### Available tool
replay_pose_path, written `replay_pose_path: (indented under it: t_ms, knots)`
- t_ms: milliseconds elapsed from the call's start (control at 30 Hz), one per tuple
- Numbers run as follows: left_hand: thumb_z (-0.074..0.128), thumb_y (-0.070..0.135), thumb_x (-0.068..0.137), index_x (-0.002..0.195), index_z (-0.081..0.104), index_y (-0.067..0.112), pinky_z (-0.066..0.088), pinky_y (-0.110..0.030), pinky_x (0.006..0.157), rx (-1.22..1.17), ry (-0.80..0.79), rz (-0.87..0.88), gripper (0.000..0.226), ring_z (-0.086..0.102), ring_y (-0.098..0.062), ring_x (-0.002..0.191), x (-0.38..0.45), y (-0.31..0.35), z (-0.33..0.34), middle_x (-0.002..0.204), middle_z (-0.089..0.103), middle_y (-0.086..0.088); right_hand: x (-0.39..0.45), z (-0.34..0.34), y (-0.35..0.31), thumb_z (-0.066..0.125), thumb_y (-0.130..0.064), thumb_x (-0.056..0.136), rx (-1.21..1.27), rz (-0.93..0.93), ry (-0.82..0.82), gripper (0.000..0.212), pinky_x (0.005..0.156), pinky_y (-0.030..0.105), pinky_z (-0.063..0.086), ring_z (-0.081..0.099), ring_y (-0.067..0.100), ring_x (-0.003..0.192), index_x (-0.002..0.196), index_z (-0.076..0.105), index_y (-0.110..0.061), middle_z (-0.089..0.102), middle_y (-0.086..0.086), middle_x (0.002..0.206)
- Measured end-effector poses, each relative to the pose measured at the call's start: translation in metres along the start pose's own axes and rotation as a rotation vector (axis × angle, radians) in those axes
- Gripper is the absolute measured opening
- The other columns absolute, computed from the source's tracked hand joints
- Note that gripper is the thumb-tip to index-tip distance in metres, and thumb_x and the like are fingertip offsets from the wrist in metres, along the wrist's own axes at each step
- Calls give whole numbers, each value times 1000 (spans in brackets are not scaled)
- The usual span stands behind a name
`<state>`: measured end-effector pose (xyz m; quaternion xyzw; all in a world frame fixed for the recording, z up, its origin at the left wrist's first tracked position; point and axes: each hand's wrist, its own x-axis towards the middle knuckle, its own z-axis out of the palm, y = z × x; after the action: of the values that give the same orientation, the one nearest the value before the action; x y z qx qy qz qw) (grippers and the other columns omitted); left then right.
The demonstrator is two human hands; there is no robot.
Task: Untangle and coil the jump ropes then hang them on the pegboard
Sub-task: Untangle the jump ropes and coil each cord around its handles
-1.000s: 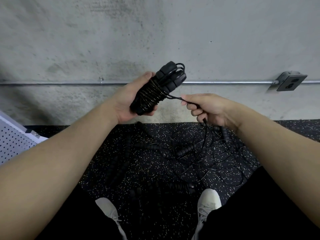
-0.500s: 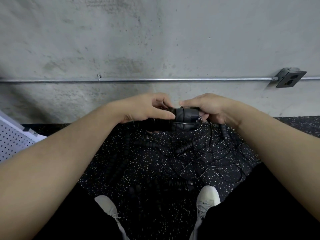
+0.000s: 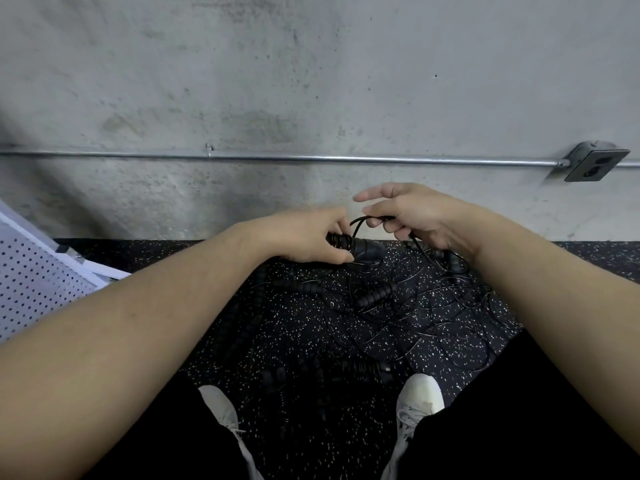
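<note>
My left hand [image 3: 308,233] grips a coiled black jump rope bundle [image 3: 360,249], its handles sticking out to the right of my fingers. A thin black cord loop [image 3: 360,223] rises from the bundle to my right hand [image 3: 412,216], whose lower fingers curl round the cord while the index finger and thumb stretch out. On the speckled floor below lies a tangle of black jump ropes [image 3: 398,306] with ribbed handles. The white pegboard [image 3: 31,289] leans at the left edge.
A concrete wall with a metal conduit [image 3: 311,158] and an outlet box [image 3: 594,164] stands right behind the floor mat. My two white shoes [image 3: 419,396] stand at the near edge of the rope tangle.
The bundle came down from chest height to just above the floor. My right hand moved off the bundle's end, lifted slightly, and now holds a cord loop with its index finger extended.
</note>
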<state>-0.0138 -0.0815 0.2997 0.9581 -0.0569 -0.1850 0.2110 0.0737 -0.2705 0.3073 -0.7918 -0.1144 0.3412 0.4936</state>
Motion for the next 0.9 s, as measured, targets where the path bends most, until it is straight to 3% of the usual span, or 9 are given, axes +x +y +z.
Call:
replay_pose_path:
  t_ms: [133, 267, 367, 467, 567, 633, 700, 800, 900]
  knots:
    - [69, 57, 89, 137, 35, 36, 50, -36, 86, -56, 63, -24, 63, 63, -15, 102, 0, 3, 0, 127, 64, 6, -5, 4, -3, 65, -10, 96, -72, -105, 47, 25, 45, 20, 27, 39, 4, 48, 116, 64, -26, 62, -4, 66]
    - [59, 53, 97, 153, 31, 51, 48, -32, 91, 12, 85, 12, 63, 61, -12, 113, -1, 4, -4, 141, 59, 10, -13, 14, -6, 65, -9, 96, -174, -302, 77, 24, 46, 18, 33, 44, 5, 45, 115, 60, -23, 65, 2, 70]
    - [55, 54, 98, 151, 39, 48, 45, -30, 78, 72, 159, -38, 56, 59, -9, 96, 3, 4, 0, 127, 66, 10, -15, 23, -6, 60, -13, 100, -297, -337, 109, 23, 48, 22, 37, 46, 11, 50, 119, 57, -25, 66, 1, 71]
    - [56, 53, 98, 145, 46, 41, 50, -33, 88, 84, 311, -83, 49, 63, -18, 109, 9, 0, 7, 129, 66, 8, -14, 25, -10, 55, -23, 103, -267, -178, 179, 16, 39, 19, 33, 42, 8, 49, 119, 52, -23, 59, 0, 75]
    - [55, 51, 99, 139, 51, 39, 51, -33, 85, -12, 367, -163, 43, 65, -21, 108, 15, -11, 10, 127, 68, 7, -18, 22, -12, 45, -33, 107, -369, -49, 97, 21, 34, 17, 28, 37, 4, 40, 109, 61, -18, 48, -3, 66]
    - [56, 52, 97, 136, 52, 41, 51, -33, 83, -95, 384, -207, 40, 66, -20, 101, 17, -16, 9, 121, 69, 6, -19, 23, -13, 43, -35, 108, -361, -70, 92, 31, 33, 17, 25, 31, 5, 36, 102, 68, -17, 41, -5, 61]
    - [55, 57, 94, 133, 52, 41, 55, -35, 85, -171, 391, -220, 42, 67, -19, 95, 18, -15, 8, 114, 70, 7, -17, 24, -15, 47, -38, 105, -309, -142, 148, 32, 38, 21, 25, 31, 10, 43, 94, 70, -19, 40, -4, 61]
    - [56, 65, 87, 125, 55, 46, 55, -31, 81, -235, 408, -212, 42, 67, -8, 84, 15, -11, 6, 98, 71, 16, -16, 24, -17, 51, -39, 103, -267, -272, 188, 35, 48, 28, 27, 33, 14, 52, 74, 65, -25, 42, -2, 62]
    - [61, 48, 92, 125, 60, 43, 56, -30, 78, -315, 433, -176, 33, 67, -2, 79, 17, -11, 5, 90, 68, 21, -20, 21, -15, 51, -33, 105, -150, -306, 117, 28, 45, 25, 25, 31, 10, 47, 83, 62, -21, 44, -8, 55]
